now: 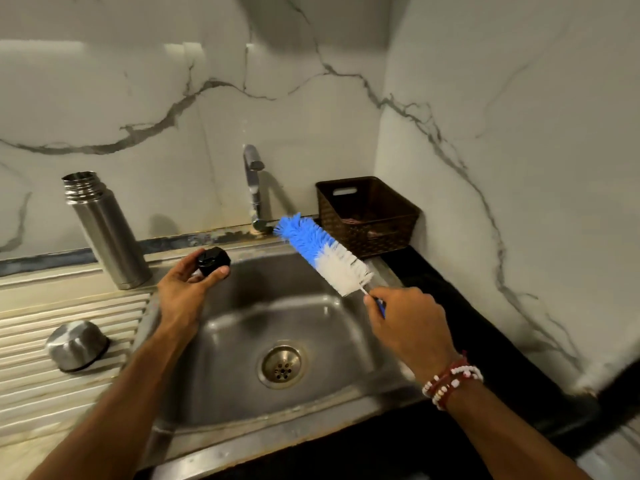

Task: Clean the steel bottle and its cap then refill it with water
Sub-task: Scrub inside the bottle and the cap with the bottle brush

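Both hands are occupied over the steel sink (242,403): the left hand (180,292) pinches a small black cap (214,260) between thumb and fingertips at the basin's back-left corner. The right hand (408,323) is curled round the thin handle of a bottle brush (322,252). That brush runs on a slant from the right hand up and leftward, its white bristles nearest the fingers and its blue tip near the foot of the tap (252,181). The cap sits to the left of the bristles, apart from them. I'd guess the scrub comes next, needing only a short swing of the brush leftward or of the cap rightward. The steel bottle (107,233) stands upright and open-mouthed on the ribbed drainboard (52,403), just behind and left of the left hand, so that hand is much the nearer to it. A steel cup lid (78,346) lies mouth-down on the ribs closer to me.
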